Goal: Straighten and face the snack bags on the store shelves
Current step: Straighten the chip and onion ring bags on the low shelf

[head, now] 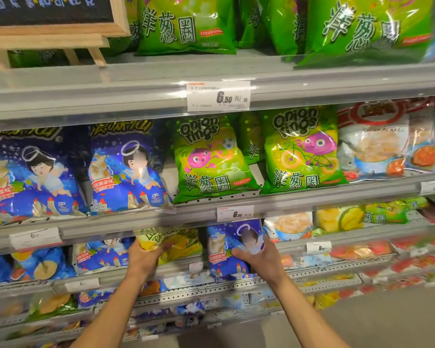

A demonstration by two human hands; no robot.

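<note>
Gripping the yellow bag point(168, 243) with the left hand point(146, 254) and the blue bag point(232, 247) with the right hand point(259, 259), fingers curled round each, the person holds both at the shelf point(312, 275) front edge, apparently to square them face-forward.

I observe my left hand point(146, 257) gripping the lower edge of a yellow-green snack bag point(176, 243). My right hand point(258, 259) grips a blue angel-print snack bag point(230, 243), thumb across its front. Both bags stand upright, just apart. Above my hands sit two green onion rings bags point(210, 159); directly above my right hand, a price tag point(235, 213).
</note>
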